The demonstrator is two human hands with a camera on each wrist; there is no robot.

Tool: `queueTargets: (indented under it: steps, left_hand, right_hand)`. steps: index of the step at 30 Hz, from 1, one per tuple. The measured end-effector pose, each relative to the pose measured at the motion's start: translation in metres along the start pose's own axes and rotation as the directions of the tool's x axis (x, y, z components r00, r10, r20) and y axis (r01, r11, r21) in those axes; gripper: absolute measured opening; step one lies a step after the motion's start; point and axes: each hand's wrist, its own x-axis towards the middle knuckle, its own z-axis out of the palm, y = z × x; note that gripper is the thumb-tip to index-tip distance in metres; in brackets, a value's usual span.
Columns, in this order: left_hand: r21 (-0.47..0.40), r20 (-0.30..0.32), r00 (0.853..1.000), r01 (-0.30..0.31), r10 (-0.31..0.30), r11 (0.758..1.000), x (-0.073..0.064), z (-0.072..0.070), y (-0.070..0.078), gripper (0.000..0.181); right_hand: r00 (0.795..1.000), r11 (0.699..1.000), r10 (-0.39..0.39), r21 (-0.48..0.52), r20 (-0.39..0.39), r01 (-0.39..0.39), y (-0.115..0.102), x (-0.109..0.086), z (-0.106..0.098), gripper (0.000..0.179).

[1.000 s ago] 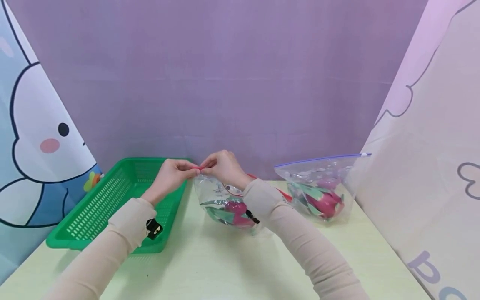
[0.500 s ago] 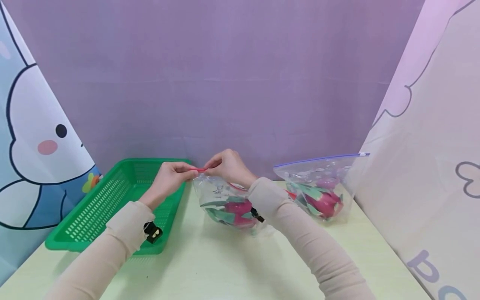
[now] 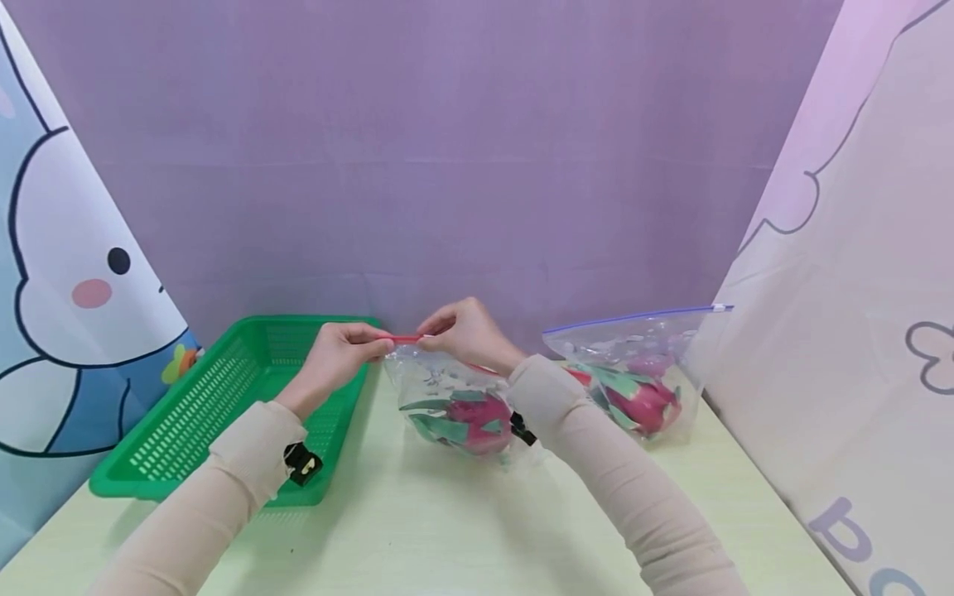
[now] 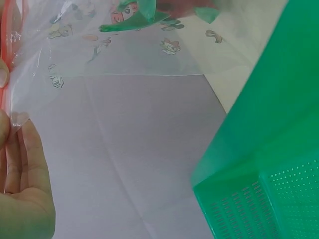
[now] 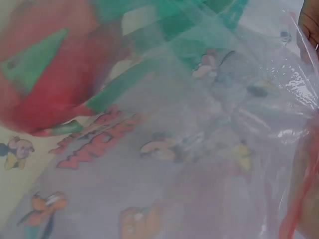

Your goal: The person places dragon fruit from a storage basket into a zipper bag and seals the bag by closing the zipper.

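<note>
A clear zip bag with a red zip edge stands mid-table, a pink and green dragon fruit inside it. My left hand pinches the left end of the red zip strip between thumb and fingers. A short way to the right along that strip, my right hand pinches it too. Cartoon prints show on the bag's film in the right wrist view, where the dragon fruit appears large and blurred. The strip's right part is partly hidden behind my right forearm.
To the left stands a green plastic basket with slotted walls. At the right, a second clear bag with a blue zip edge holds another dragon fruit. A purple backdrop rises behind the table.
My right hand has slid rightward along the red strip, widening the gap between my hands. The left hand keeps its pinch on the strip's end.
</note>
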Motion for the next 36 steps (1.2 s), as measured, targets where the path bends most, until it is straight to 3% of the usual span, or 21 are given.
queueTargets:
  steps: [16,36]
  left_hand:
    - [-0.022,0.001,1.0,0.01,-0.01,1.0,0.001,-0.005,-0.007,0.034]
    - [-0.032,0.025,1.0,-0.006,0.007,0.999,-0.001,-0.009,-0.011,0.04]
  right_hand:
    - [0.999,0.999,0.036,-0.003,-0.013,-0.036,0.005,-0.003,-0.011,0.01]
    - [1.0,1.0,-0.003,-0.019,-0.005,0.003,0.011,-0.006,-0.026,0.009]
